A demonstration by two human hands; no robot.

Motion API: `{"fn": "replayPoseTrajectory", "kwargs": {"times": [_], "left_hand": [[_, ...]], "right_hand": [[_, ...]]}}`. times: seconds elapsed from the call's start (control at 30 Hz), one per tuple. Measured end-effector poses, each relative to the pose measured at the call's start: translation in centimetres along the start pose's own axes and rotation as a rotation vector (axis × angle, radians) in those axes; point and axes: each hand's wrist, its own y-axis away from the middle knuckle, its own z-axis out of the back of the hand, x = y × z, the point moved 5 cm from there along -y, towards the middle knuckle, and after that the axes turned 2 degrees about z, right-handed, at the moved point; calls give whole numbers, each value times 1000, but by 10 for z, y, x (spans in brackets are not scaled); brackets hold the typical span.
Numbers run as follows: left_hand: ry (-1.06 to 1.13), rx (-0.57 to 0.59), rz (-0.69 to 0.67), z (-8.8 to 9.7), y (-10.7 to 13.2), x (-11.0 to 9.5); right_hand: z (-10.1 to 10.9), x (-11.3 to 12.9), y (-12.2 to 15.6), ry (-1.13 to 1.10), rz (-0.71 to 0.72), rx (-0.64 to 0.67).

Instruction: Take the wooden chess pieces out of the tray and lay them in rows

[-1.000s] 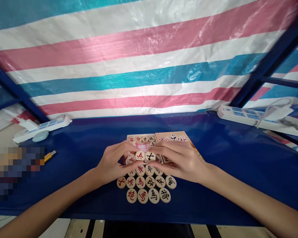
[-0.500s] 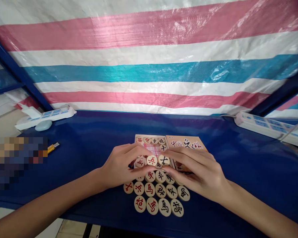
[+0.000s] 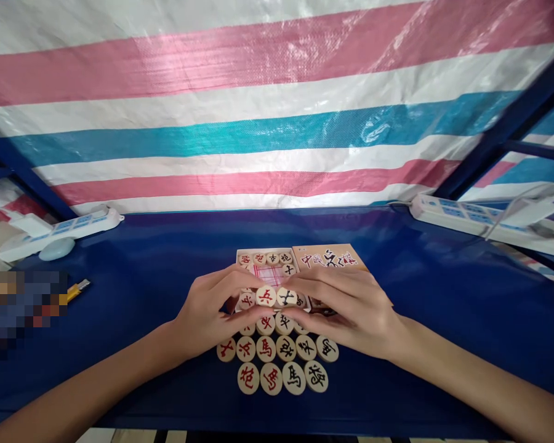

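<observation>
Round wooden chess pieces [image 3: 277, 363] with red and black characters lie in rows on the blue table [image 3: 166, 264]. Behind them stands an open wooden box [image 3: 264, 264] with a few pieces along its far edge and its lid [image 3: 329, 257] beside it. My left hand [image 3: 207, 311] pinches a red-marked piece [image 3: 266, 296] between thumb and fingers. My right hand [image 3: 351, 307] pinches a black-marked piece [image 3: 286, 297] right next to it. Both pieces are held just above the box's near edge, touching side by side.
A white power strip [image 3: 55, 231] lies at the table's left back, another power strip [image 3: 480, 218] with a cable at the right back. A small yellow utility knife [image 3: 77, 287] rests at the left. A striped tarp hangs behind the table.
The view has swung slightly; both hands keep their pinch on the two pieces over the box's near edge. Nothing was let go.
</observation>
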Motion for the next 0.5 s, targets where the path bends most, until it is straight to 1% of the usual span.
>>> {"fn": "replayPoseTrajectory", "kwargs": {"times": [0.1,0.33,0.4,0.5], "left_hand": [[28,-29,10,0,1,0],[38,-45,18,0,1,-2],[37,-38,21,1,1,-2],[36,-14,18,2,0,-2]], "right_hand": [[-2,2,1,15,21,16],[-1,5,0,30,27,4],[0,6,-1,21,18,-8],[1,5,-2,6,5,13]]}}
